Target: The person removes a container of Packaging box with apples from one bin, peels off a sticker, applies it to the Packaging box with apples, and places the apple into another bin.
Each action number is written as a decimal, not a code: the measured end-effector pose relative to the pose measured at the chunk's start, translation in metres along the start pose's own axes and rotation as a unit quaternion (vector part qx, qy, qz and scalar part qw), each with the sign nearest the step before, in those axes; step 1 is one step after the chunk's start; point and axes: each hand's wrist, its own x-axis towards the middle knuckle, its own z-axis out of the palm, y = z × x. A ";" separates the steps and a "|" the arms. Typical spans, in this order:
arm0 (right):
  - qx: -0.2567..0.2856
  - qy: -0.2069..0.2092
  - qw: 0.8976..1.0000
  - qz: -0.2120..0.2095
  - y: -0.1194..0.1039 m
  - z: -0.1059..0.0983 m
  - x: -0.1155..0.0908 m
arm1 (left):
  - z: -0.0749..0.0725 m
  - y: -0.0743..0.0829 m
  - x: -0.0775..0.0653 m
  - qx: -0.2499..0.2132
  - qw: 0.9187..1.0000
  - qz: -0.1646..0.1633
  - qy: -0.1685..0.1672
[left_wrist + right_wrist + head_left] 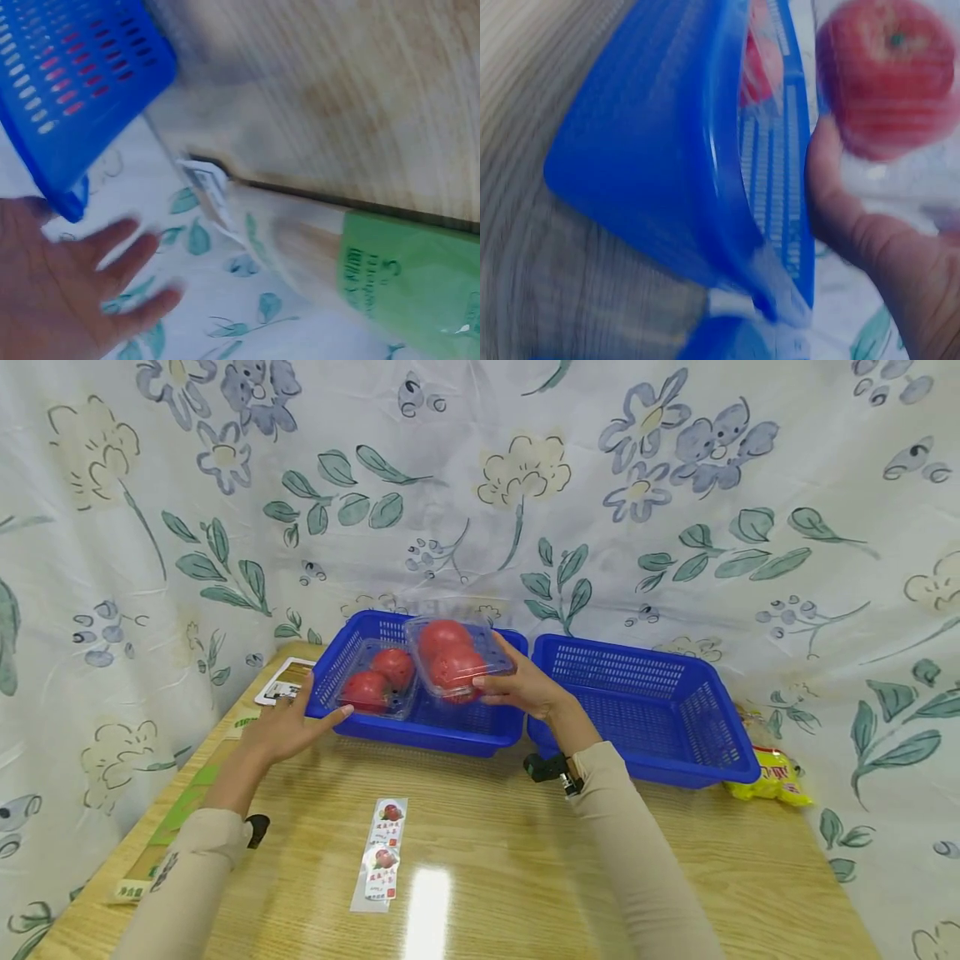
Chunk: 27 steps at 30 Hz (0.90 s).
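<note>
My right hand (528, 685) grips the right end of a clear plastic box (491, 652) holding two red tomatoes (456, 667). The box is tilted and held above the left blue basket (420, 737). In the right wrist view, the thumb (840, 202) lies along the box beside a blurred tomato (889, 75). Inside that basket, on its left side, sits another clear box with two tomatoes (367, 692). At the basket's front left corner is my left hand (281, 731), with thumb and fingers spread. The left wrist view shows its spread fingers near the basket rim (67, 202); contact is unclear.
A second blue basket (637, 760) stands at the right, with a yellow packet (772, 775) beside it. Round fruit stickers on a backing strip (382, 852) lie in front. A green and tan package (180, 802) and a white-edged card (285, 681) lie along the left edge.
</note>
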 end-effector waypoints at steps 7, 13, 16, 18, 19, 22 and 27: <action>0.025 -0.089 0.995 -0.031 -0.007 -0.019 -0.023 | -0.011 0.029 -0.009 0.015 0.975 0.048 0.217; -0.013 -0.142 0.988 -0.055 -0.011 -0.032 -0.036 | -0.025 0.067 -0.014 -0.071 0.958 0.120 0.252; -0.028 -0.174 0.982 -0.063 -0.011 -0.037 -0.040 | -0.028 0.082 -0.016 -0.101 0.956 0.153 0.231; -0.035 -0.195 0.978 -0.063 -0.011 -0.040 -0.042 | -0.029 0.090 -0.018 -0.108 0.956 0.169 0.213; -0.039 -0.203 0.976 -0.062 -0.010 -0.041 -0.042 | -0.030 0.093 -0.018 -0.112 0.957 0.175 0.202; -0.053 -0.225 0.971 -0.062 -0.010 -0.043 -0.045 | -0.032 0.100 -0.020 -0.128 0.961 0.186 0.161; -0.077 -0.251 0.963 -0.059 -0.011 -0.044 -0.052 | -0.033 0.110 -0.023 -0.184 0.960 0.203 0.057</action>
